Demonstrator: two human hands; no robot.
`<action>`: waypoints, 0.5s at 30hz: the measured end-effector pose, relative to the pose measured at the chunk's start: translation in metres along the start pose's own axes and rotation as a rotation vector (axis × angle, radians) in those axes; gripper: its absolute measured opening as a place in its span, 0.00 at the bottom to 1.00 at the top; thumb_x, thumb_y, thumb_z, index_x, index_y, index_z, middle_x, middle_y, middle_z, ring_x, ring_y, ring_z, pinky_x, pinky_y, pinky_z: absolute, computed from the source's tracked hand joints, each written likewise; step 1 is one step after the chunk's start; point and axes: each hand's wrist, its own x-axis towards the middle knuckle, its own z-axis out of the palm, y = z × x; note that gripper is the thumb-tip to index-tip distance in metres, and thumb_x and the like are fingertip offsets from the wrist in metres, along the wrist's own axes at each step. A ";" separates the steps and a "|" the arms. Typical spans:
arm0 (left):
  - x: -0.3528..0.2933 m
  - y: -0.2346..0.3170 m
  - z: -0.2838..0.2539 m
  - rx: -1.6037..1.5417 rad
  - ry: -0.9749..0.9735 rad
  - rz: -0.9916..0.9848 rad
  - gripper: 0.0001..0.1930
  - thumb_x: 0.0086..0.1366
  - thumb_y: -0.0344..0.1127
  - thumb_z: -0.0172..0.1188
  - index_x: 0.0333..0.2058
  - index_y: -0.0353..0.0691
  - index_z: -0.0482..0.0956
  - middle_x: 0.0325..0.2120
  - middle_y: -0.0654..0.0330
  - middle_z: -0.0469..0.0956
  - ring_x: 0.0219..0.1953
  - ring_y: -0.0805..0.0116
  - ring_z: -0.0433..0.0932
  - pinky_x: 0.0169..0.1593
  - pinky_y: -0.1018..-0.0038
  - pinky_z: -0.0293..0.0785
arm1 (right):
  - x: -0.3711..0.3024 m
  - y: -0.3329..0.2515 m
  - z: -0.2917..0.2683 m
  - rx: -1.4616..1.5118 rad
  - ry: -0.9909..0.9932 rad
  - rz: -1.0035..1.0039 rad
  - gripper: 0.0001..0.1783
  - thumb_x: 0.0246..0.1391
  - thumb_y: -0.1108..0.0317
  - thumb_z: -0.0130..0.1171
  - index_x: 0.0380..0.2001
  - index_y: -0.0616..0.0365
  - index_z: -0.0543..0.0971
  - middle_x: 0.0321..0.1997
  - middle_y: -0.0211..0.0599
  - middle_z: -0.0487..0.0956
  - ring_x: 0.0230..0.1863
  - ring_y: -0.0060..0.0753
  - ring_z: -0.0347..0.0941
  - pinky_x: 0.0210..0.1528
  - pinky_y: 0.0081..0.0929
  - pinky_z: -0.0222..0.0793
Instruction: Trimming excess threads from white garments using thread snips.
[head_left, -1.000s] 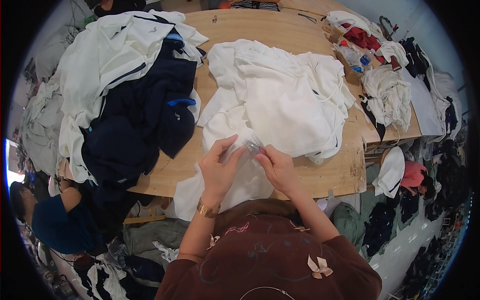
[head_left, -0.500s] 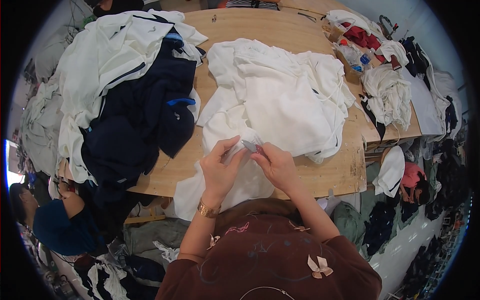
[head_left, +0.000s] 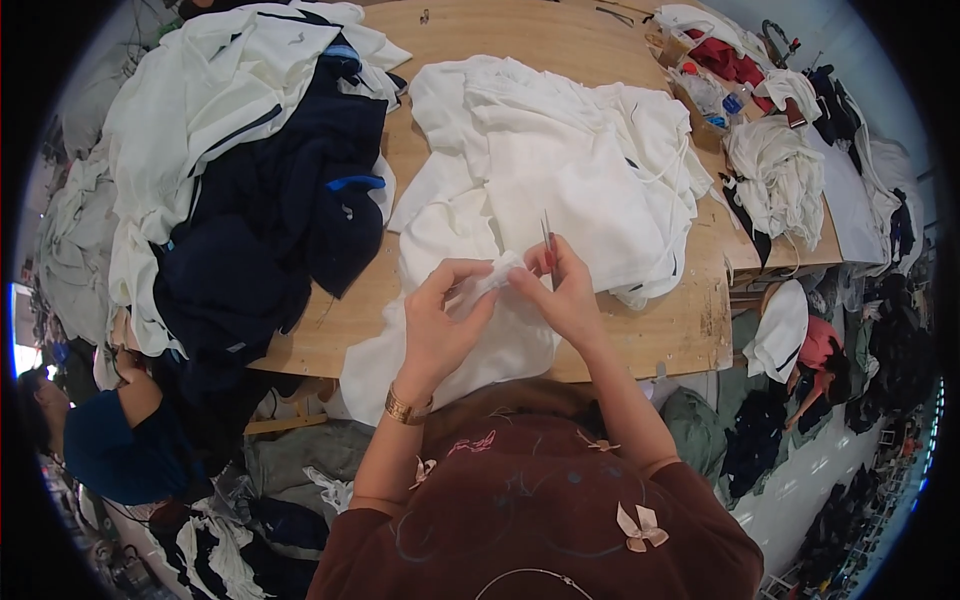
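Note:
Between both hands, a white garment (head_left: pixel 480 365) lies partly over the table's near edge. My left hand (head_left: pixel 440 318) pinches a small fold of its cloth between thumb and fingers. Across from it, my right hand (head_left: pixel 565 300) has its thumb against the same fold. Tucked in the right fingers are small thread snips (head_left: pixel 548 240) with a reddish handle, their thin blades pointing away from me. A pile of white garments (head_left: pixel 560 170) spreads just beyond the hands.
White garments (head_left: pixel 210 90) and dark navy garments (head_left: pixel 270 220) heap at the left of the wooden table (head_left: pixel 480 25). A box of odds and ends (head_left: pixel 705 100) and bunched white cloth (head_left: pixel 775 165) stand at right. One person (head_left: pixel 130 445) sits at left, another (head_left: pixel 822 350) at right.
The snips have swung from pointing left at the cloth to pointing away from me. My right thumb has come onto the fold; the view has shifted slightly.

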 end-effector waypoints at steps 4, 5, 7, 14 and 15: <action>0.000 -0.006 -0.011 -0.252 -0.122 0.004 0.09 0.55 0.23 0.59 0.36 0.34 0.77 0.32 0.57 0.79 0.35 0.78 0.76 0.42 0.80 0.70 | -0.005 -0.005 0.000 0.268 -0.137 0.240 0.16 0.49 0.73 0.61 0.22 0.55 0.62 0.23 0.23 0.65 0.27 0.14 0.58 0.30 0.15 0.58; 0.002 -0.008 -0.015 -0.253 -0.121 -0.001 0.09 0.55 0.23 0.59 0.36 0.34 0.77 0.32 0.57 0.79 0.35 0.78 0.76 0.42 0.80 0.70 | -0.007 -0.002 -0.002 0.268 -0.138 0.244 0.16 0.49 0.73 0.61 0.22 0.55 0.62 0.23 0.23 0.65 0.27 0.14 0.58 0.30 0.15 0.58; 0.007 -0.010 -0.024 -0.030 0.188 0.037 0.06 0.57 0.24 0.57 0.35 0.34 0.77 0.29 0.57 0.79 0.31 0.78 0.76 0.41 0.79 0.70 | -0.011 0.004 -0.005 0.249 -0.137 0.068 0.18 0.49 0.75 0.59 0.20 0.54 0.59 0.26 0.26 0.68 0.28 0.15 0.58 0.29 0.15 0.58; -0.004 0.012 -0.039 0.188 -0.225 -0.577 0.10 0.60 0.31 0.57 0.38 0.33 0.72 0.21 0.60 0.77 0.26 0.74 0.77 0.31 0.73 0.72 | -0.021 -0.011 0.007 0.283 -0.203 0.061 0.16 0.49 0.77 0.57 0.19 0.57 0.60 0.32 0.29 0.71 0.32 0.15 0.63 0.39 0.18 0.62; -0.009 0.008 -0.028 0.187 -0.216 -0.582 0.10 0.60 0.31 0.57 0.38 0.33 0.72 0.21 0.60 0.77 0.26 0.74 0.77 0.31 0.73 0.72 | -0.024 -0.011 0.010 0.189 -0.237 0.033 0.16 0.49 0.77 0.57 0.18 0.57 0.60 0.30 0.28 0.70 0.30 0.15 0.63 0.41 0.18 0.62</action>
